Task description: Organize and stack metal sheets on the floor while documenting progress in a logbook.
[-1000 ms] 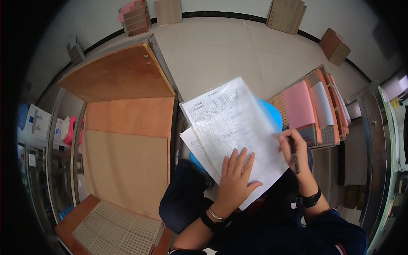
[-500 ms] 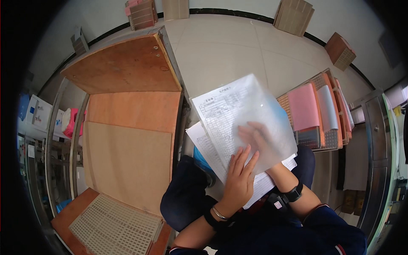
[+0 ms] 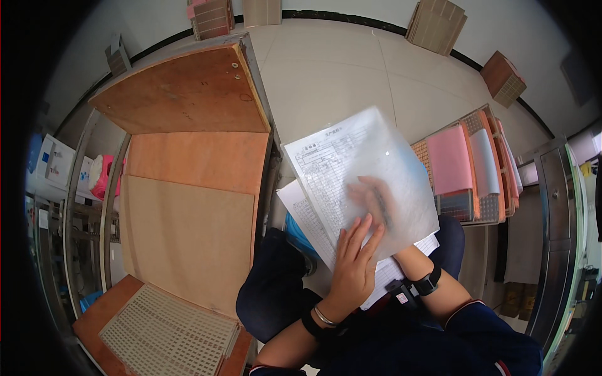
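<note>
A translucent plastic sleeve (image 3: 411, 216) lies across my lap, with a printed form (image 3: 323, 156) showing at its left side. My left hand (image 3: 357, 254) rests on the front of the sleeve near its lower edge, fingers stretched and slightly apart. My right hand (image 3: 370, 191) is under the clear film and shows hazily through it, its fingers extended toward the left. A thin dark streak appears by that palm; what it is cannot be made out. More printed sheets (image 3: 305, 200) lie beneath the sleeve and stick out at its left and lower edges.
To my left stands a wooden stand (image 3: 194, 156) with a brown board (image 3: 188, 235) and a perforated sheet (image 3: 166, 329). A rack (image 3: 467, 210) at right holds pink and orange sheets (image 3: 450, 160). Boards (image 3: 436, 26) lean along the far wall. A metal cabinet (image 3: 555, 207) stands far right.
Under the film, my right hand has turned a little and its fingers have shifted slightly left; a dark streak now shows beside it. My left hand stays almost where it was.
</note>
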A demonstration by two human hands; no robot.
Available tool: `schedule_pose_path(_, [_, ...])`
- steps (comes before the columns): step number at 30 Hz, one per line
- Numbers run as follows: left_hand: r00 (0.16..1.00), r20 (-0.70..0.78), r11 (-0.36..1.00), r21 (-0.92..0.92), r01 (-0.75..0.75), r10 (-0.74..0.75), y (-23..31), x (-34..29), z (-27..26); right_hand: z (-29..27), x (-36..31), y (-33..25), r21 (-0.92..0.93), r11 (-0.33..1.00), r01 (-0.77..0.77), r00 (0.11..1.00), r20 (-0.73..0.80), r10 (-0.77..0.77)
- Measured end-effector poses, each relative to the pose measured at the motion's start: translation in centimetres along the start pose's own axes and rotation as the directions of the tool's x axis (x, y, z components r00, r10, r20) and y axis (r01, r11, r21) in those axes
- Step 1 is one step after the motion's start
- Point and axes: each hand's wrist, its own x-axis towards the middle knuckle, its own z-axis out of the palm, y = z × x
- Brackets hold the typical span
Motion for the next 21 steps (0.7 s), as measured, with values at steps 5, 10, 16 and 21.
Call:
schedule_pose_path(5, [1.000,0.007,1.000,0.003,0.000,0.000,0.1,0.0,0.0,0.1,0.0,-1.3,-0.261,0.965,-0.018,1.000,-0.015,0.015])
schedule_pose_path(10, [1.000,0.008,1.000,0.003,-0.005,0.005,0.0,0.0,0.1,-0.2,0.0,-0.9,-0.277,0.961,-0.023,1.000,-0.017,0.019])
schedule_pose_path(16, [1.000,0.000,1.000,-0.003,-0.005,0.005,0.0,-0.1,0.0,0.5,-0.2,-1.7,-0.204,0.977,-0.060,0.998,-0.028,0.056])
schedule_pose_path(21, [1.000,-0.005,1.000,-0.005,-0.013,0.013,0.0,-0.1,-0.1,0.2,0.1,-1.7,-0.292,0.951,-0.102,0.995,-0.033,0.097])
